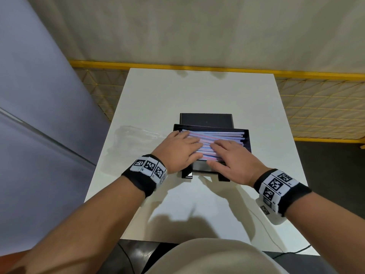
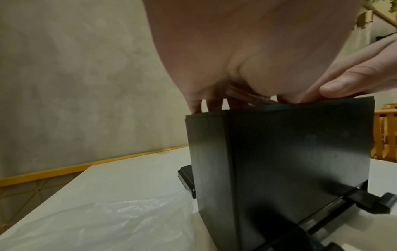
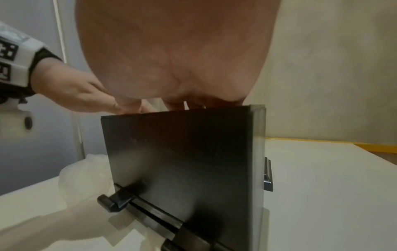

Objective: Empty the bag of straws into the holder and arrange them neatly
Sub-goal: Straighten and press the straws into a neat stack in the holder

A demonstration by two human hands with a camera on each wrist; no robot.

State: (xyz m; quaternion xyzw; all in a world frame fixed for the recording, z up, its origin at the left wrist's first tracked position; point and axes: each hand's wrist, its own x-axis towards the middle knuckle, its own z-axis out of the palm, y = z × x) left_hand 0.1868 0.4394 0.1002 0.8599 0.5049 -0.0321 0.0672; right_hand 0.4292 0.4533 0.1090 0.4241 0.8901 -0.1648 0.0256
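Note:
A black box-shaped straw holder [image 1: 247, 141] stands mid-table, its lid [image 1: 206, 119] tipped back behind it. Several paper-wrapped straws [image 1: 221, 135], white with pink and blue stripes, lie flat across its open top. My left hand [image 1: 182, 146] lies palm down on the left part of the pile with straight fingers. My right hand [image 1: 227, 153] presses flat on the right part, thumb by the front rim. The wrist views show the holder's dark front wall [image 2: 290, 161] [image 3: 182, 161] under each palm. The empty clear plastic bag [image 1: 136, 135] [image 2: 107, 224] lies left of the holder.
The white table [image 1: 197, 91] ends at a yellow wire fence [image 1: 316, 107] behind and to the right. A grey panel [image 1: 39, 95] stands on the left. A thin cable [image 1: 266, 230] runs over the table's near right corner.

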